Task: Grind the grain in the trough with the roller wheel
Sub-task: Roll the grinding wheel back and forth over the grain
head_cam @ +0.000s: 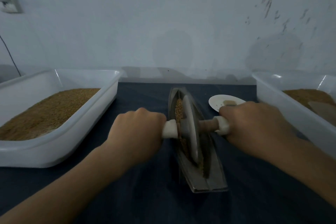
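A long grey metal trough [209, 182] lies on the dark cloth in the middle, running away from me. Brown grain [179, 110] lies along its groove. A flat metal roller wheel [190, 129] stands upright in the groove, on a wooden axle with white handle ends. My left hand [138, 132] grips the left handle and my right hand [254, 125] grips the right handle. Both fists hide most of the handles.
A white tub [60, 143] with brown grain stands at the left. Another white tub [272, 96] with grain stands at the right edge. A small white dish [218, 102] lies behind my right hand. A pale wall rises close behind the table.
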